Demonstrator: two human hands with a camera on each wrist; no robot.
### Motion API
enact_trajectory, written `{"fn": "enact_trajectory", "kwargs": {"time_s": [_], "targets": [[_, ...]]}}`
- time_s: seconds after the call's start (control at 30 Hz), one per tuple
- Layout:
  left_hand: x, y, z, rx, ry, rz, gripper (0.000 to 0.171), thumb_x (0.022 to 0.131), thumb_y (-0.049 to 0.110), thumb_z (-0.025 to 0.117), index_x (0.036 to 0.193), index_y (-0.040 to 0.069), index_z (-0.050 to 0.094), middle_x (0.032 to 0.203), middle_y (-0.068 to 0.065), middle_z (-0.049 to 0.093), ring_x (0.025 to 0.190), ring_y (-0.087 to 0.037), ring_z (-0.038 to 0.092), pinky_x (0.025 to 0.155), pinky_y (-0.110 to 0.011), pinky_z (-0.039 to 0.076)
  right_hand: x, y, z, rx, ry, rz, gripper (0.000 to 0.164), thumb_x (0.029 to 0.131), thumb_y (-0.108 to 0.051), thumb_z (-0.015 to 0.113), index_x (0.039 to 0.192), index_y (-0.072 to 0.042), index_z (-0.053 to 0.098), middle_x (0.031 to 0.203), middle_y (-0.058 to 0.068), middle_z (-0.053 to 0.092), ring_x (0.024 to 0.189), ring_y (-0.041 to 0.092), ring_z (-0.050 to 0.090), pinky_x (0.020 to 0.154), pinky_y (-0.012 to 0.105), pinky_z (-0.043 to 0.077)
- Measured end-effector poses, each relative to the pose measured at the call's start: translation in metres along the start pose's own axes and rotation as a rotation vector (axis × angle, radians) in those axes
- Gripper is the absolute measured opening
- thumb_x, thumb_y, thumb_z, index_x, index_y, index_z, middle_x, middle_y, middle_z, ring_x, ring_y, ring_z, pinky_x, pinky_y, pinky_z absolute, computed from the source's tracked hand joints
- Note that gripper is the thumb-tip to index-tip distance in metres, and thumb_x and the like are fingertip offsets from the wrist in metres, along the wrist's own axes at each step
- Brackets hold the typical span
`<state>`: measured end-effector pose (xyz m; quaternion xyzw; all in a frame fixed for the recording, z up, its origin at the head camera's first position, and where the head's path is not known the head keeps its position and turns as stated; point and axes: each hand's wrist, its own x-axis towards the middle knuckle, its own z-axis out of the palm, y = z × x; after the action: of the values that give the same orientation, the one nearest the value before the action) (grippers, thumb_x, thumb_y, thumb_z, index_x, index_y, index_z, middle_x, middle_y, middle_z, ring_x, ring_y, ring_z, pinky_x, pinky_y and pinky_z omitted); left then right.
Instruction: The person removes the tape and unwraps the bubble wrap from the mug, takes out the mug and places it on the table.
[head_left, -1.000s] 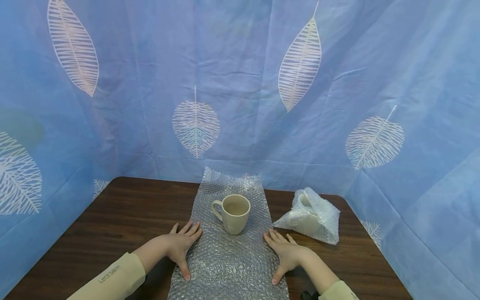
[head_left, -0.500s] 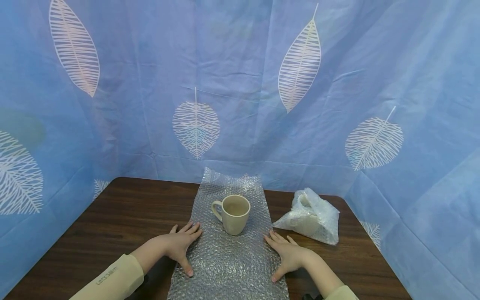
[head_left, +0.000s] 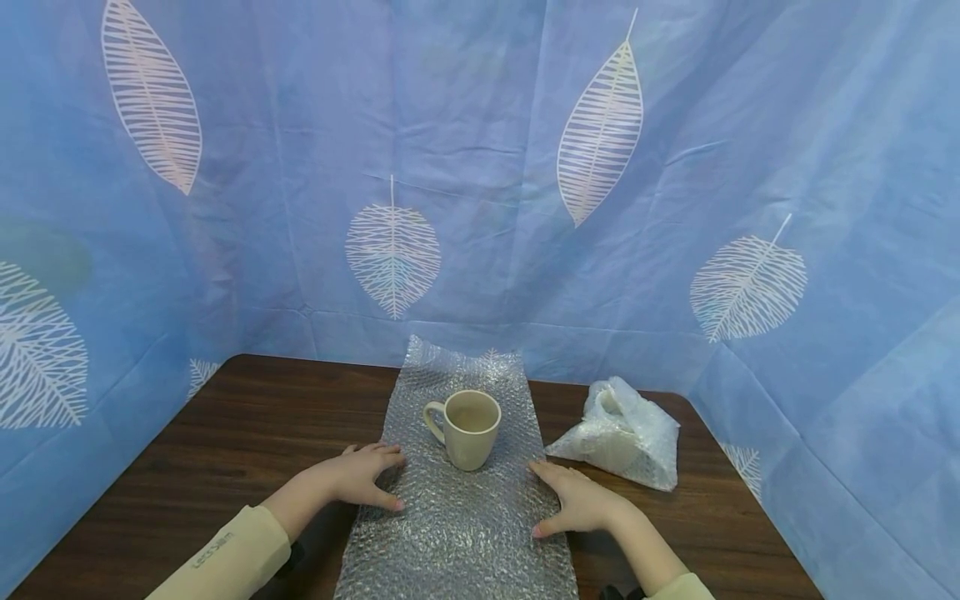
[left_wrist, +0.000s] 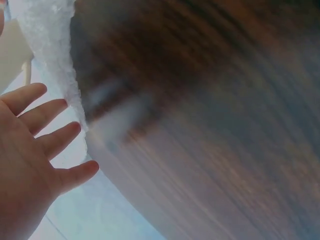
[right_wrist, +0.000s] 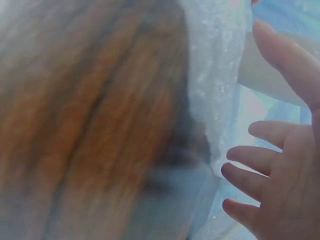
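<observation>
Bubble-wrap sheet [head_left: 457, 533] lies unmoved. Wrapped bundle [head_left: 637, 437] right of the sheet, also unmoved. My left hand [head_left: 360, 477] at the sheet's left edge, my right hand [head_left: 579, 500] at its right; fingers spread, thumbs nearer them than before. Mug [head_left: 471, 437] upright on the sheet.

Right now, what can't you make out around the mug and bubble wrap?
- Bubble wrap, near end: head view, cut off by the bottom edge.
- Mug, underside: head view, hidden by its own body.
- Wrapped bundle, contents: head view, obscured by its layers.
- Left sleeve, lettering: head view, too blurred for certainty.
</observation>
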<state>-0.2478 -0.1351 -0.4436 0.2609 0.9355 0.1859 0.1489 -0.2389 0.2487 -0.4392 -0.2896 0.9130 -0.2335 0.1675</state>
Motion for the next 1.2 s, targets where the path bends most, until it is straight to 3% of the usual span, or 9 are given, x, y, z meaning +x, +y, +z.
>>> {"fn": "enact_trajectory", "kwargs": {"time_s": [0.17, 0.37, 0.47, 0.67, 0.97, 1.2], "targets": [[0.003, -0.001, -0.005, -0.088, 0.027, 0.004, 0.074, 0.085, 0.045, 0.07, 0.139, -0.001, 0.047, 0.142, -0.017, 0.045, 0.131, -0.036, 0.039, 0.103, -0.065, 0.023, 0.004, -0.003, -0.004, 0.038, 0.047, -0.023, 0.096, 0.082, -0.043, 0.074, 0.148, 0.005, 0.025, 0.15, 0.025, 0.027, 0.135, 0.043, 0.03, 0.103, 0.06, 0.029], [0.006, -0.003, -0.011, -0.203, 0.072, 0.058, 0.07, 0.09, 0.036, 0.067, 0.139, -0.007, 0.043, 0.139, -0.021, 0.047, 0.129, -0.038, 0.042, 0.101, -0.054, 0.036, 0.008, -0.01, -0.01, 0.069, 0.104, -0.016, 0.093, 0.084, -0.042, 0.073, 0.15, 0.001, 0.024, 0.147, 0.025, 0.033, 0.129, 0.043, 0.04, 0.097, 0.059, 0.037], [0.008, -0.003, -0.014, -0.221, 0.11, 0.086, 0.067, 0.093, 0.035, 0.064, 0.139, -0.008, 0.042, 0.137, -0.023, 0.048, 0.126, -0.039, 0.045, 0.099, -0.054, 0.038, 0.009, -0.013, -0.011, 0.098, 0.115, -0.004, 0.09, 0.085, -0.041, 0.072, 0.15, -0.001, 0.025, 0.145, 0.026, 0.036, 0.123, 0.042, 0.047, 0.095, 0.059, 0.04], [0.013, -0.004, -0.017, -0.27, 0.187, 0.116, 0.067, 0.095, 0.037, 0.06, 0.141, -0.008, 0.04, 0.134, -0.025, 0.05, 0.122, -0.041, 0.048, 0.095, -0.055, 0.041, 0.014, -0.017, -0.01, 0.127, 0.165, -0.004, 0.084, 0.087, -0.039, 0.07, 0.149, -0.002, 0.028, 0.141, 0.026, 0.042, 0.124, 0.042, 0.046, 0.092, 0.058, 0.042], [0.022, 0.001, -0.018, -0.395, 0.268, 0.038, 0.062, 0.097, 0.038, 0.056, 0.144, 0.0, 0.04, 0.137, -0.02, 0.049, 0.121, -0.038, 0.049, 0.092, -0.054, 0.044, 0.024, -0.03, -0.007, 0.23, 0.307, 0.0, 0.083, 0.086, -0.042, 0.071, 0.15, -0.007, 0.031, 0.141, 0.022, 0.044, 0.12, 0.04, 0.05, 0.093, 0.056, 0.043], [0.031, 0.009, -0.02, -0.432, 0.328, -0.014, 0.058, 0.099, 0.039, 0.053, 0.146, 0.008, 0.04, 0.129, -0.017, 0.055, 0.114, -0.036, 0.055, 0.088, -0.053, 0.047, 0.035, -0.039, -0.002, 0.255, 0.436, 0.031, 0.083, 0.083, -0.041, 0.074, 0.148, -0.01, 0.035, 0.14, 0.019, 0.046, 0.118, 0.036, 0.053, 0.088, 0.052, 0.047]]}}
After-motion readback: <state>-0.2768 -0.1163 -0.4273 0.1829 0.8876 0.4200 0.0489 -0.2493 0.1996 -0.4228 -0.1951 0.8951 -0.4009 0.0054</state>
